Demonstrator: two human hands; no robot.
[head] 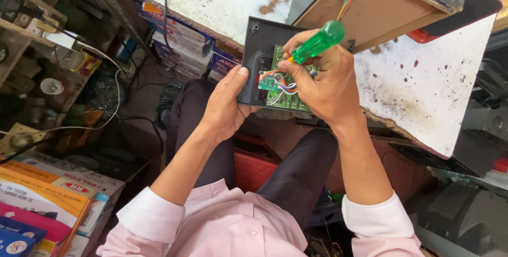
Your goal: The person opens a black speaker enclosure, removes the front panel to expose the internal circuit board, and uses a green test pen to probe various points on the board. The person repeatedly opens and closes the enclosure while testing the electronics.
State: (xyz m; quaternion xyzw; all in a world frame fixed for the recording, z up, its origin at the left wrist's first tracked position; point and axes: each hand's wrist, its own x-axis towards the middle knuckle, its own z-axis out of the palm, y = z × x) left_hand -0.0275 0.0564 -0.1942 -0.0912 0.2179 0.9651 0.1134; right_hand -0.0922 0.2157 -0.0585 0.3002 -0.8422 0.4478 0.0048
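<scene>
Workbench (423, 77), white-topped, stained and chipped, fills the upper part of the view; its near edge runs just beyond the seated person's knees. A brown wooden cabinet (381, 8), open-backed, lies on it, with a bundle of coloured wires (347, 0) leading out of the opening.

Black plastic panel (259, 50) is held over the lap, its far end at the bench edge. The left hand (225, 106) grips its left side, thumb laid flat on the face, fingers curled beneath. A green circuit board (286, 95) sits inside the panel, fully exposed, with a smaller teal board (267, 80) and thin coloured leads on top of it.

Right hand (323, 85) is closed round a screwdriver (317, 42) with a green translucent handle, fingertips pinched low on the shaft, the tip down at the board. Tip contact is hidden by the fingers.

Progress, as judged: the housing is open and the board reachable; the board sits in place with leads attached, so work at the fasteners appears in hand, not finished. No loose screws can be made out.

Surroundings: cardboard boxes (42, 199) stacked low left, cluttered shelf (32, 29) with cables upper left, red crate (254, 169) between the legs. The cabinet crowds the space just beyond the panel.
</scene>
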